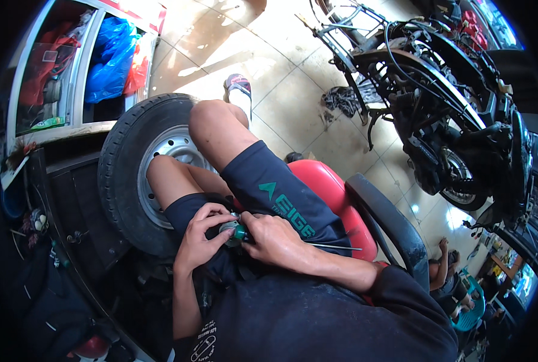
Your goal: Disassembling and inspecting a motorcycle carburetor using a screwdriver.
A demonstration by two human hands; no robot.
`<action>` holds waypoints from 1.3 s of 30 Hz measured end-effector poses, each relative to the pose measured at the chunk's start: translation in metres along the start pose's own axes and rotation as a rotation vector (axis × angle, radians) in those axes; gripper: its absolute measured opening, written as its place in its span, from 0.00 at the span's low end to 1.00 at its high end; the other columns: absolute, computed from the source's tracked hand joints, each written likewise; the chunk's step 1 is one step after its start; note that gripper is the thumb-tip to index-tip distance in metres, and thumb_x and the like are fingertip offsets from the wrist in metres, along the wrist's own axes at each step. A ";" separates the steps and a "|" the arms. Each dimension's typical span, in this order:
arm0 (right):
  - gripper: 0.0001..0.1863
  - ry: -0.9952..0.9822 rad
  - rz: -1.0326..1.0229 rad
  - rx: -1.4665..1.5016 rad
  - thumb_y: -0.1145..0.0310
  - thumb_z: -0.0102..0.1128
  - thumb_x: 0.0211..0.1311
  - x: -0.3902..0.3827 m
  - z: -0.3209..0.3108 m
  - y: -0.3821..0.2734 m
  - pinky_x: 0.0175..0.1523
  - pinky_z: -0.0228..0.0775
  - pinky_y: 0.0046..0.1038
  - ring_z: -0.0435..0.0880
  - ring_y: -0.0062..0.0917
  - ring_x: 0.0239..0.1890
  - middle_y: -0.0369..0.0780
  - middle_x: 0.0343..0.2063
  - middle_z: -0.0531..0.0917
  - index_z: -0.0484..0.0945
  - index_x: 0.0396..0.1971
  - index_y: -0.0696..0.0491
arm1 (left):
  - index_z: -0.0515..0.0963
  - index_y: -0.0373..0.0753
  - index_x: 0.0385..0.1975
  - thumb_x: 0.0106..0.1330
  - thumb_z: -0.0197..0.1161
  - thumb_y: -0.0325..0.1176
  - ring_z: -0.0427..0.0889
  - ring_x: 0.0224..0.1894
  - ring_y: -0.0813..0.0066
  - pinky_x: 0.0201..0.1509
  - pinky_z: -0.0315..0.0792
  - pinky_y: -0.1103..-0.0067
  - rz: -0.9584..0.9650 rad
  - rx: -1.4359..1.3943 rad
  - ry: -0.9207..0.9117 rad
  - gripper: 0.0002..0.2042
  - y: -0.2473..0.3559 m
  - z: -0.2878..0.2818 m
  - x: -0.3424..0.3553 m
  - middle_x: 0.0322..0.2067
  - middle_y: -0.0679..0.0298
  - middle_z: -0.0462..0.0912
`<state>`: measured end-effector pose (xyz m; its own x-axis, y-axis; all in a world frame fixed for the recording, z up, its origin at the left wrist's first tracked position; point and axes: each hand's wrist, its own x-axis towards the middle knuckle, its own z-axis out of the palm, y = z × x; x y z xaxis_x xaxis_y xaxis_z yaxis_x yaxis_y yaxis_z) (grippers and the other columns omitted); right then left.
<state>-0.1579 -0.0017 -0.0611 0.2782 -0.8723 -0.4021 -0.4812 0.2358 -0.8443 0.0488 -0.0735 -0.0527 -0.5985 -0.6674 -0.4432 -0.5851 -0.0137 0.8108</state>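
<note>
My two hands meet over my lap. My left hand [202, 235] pinches a small greyish metal part [227, 227] between thumb and fingers; its exact kind is hard to make out. My right hand [275, 240] is closed round what looks like a screwdriver. Its thin metal shaft [341, 247] sticks out to the right past my wrist, and a green piece [240, 232], apparently the handle end, shows beside the metal part. My right fingers hide most of the handle.
I sit on a red chair [320, 181] with a black armrest [389, 217]. A car wheel [121, 175] stands at my left, beside a cabinet [76, 133] with plastic bags. A partly stripped motorcycle [438, 114] stands far right. Another person [444, 277] sits at the lower right.
</note>
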 end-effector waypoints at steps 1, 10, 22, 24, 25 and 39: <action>0.21 -0.004 0.020 -0.011 0.69 0.71 0.55 -0.001 0.000 -0.001 0.41 0.82 0.48 0.88 0.52 0.37 0.55 0.33 0.86 0.73 0.44 0.63 | 0.86 0.32 0.47 0.63 0.70 0.21 0.83 0.53 0.67 0.60 0.75 0.73 0.005 -0.046 -0.017 0.13 -0.003 -0.001 0.000 0.50 0.59 0.82; 0.21 0.025 0.048 -0.106 0.63 0.69 0.60 -0.004 0.006 -0.004 0.44 0.80 0.52 0.87 0.55 0.39 0.57 0.35 0.86 0.73 0.44 0.62 | 0.85 0.34 0.53 0.69 0.69 0.26 0.83 0.56 0.70 0.62 0.75 0.75 0.024 -0.375 -0.093 0.14 -0.037 0.005 0.002 0.51 0.60 0.83; 0.19 0.092 -0.109 -0.161 0.67 0.74 0.54 -0.017 -0.019 -0.021 0.51 0.78 0.46 0.83 0.54 0.43 0.55 0.42 0.80 0.81 0.42 0.62 | 0.84 0.33 0.51 0.72 0.68 0.29 0.84 0.48 0.81 0.55 0.77 0.79 0.044 -0.548 -0.030 0.12 -0.066 0.035 0.000 0.43 0.65 0.88; 0.17 0.130 -0.061 -0.129 0.65 0.74 0.56 -0.024 -0.044 -0.037 0.49 0.77 0.44 0.83 0.52 0.42 0.54 0.40 0.80 0.83 0.37 0.62 | 0.85 0.35 0.48 0.72 0.69 0.33 0.83 0.44 0.83 0.50 0.76 0.81 0.061 -0.540 -0.034 0.11 -0.068 0.036 0.001 0.40 0.66 0.87; 0.17 0.140 -0.043 -0.114 0.62 0.75 0.57 -0.031 -0.055 -0.046 0.49 0.77 0.44 0.84 0.52 0.41 0.54 0.39 0.80 0.83 0.34 0.63 | 0.85 0.35 0.47 0.72 0.70 0.34 0.83 0.42 0.84 0.48 0.76 0.82 0.078 -0.547 -0.038 0.11 -0.067 0.038 0.001 0.39 0.67 0.87; 0.12 0.636 -0.068 -0.128 0.68 0.75 0.64 -0.094 -0.122 -0.133 0.36 0.75 0.19 0.85 0.16 0.27 0.38 0.25 0.88 0.83 0.35 0.62 | 0.87 0.38 0.51 0.75 0.63 0.33 0.81 0.44 0.80 0.51 0.73 0.81 0.312 -0.376 -0.108 0.11 -0.077 0.042 0.015 0.40 0.65 0.85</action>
<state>-0.2212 -0.0035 0.1322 -0.2154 -0.9761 -0.0279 -0.5863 0.1521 -0.7957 0.0621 -0.0508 -0.1378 -0.7784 -0.6019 -0.1782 -0.1430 -0.1064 0.9840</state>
